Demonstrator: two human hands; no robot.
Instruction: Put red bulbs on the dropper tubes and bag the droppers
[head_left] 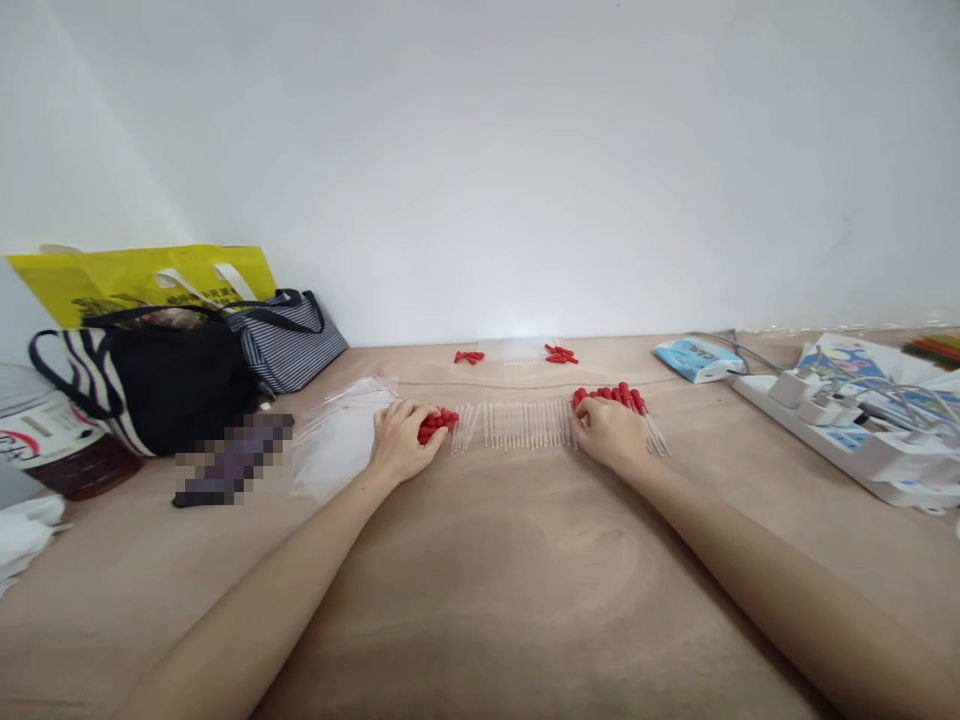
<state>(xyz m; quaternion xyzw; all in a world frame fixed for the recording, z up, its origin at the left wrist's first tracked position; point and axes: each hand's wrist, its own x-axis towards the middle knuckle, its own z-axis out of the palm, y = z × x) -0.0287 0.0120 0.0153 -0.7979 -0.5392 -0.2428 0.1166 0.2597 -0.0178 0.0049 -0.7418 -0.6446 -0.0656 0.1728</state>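
Head view: a wooden table [480, 600] is seen against a pale wall [525, 170], with both forearms reached across it. A row of thin clear sticks [525, 425] is laid out side by side between the hands, at the middle of the table. The left hand [405, 440] is placed at the left end, fingers bent over a cluster of red tips [437, 428]; whether anything is pinched cannot be told. The right hand [611, 430] is placed at the right end, fingers curled downward; its fingertips are partly hidden, so its grip cannot be told either. More red ends [622, 393] are seen just behind it, with slanted clear stems [658, 438] shown to its right. Two small red groups are set farther back, a left one [470, 357] and a right one [561, 354], near the wall. Clear plastic sheets [334, 440] are spread beside the left hand. At far left, a bottle [56, 445], a black bag [172, 380], a striped bag [292, 345] and a yellow bag [135, 275] are grouped. At right, a blue packet [697, 360] and a white power strip [795, 425] with plugs are placed.
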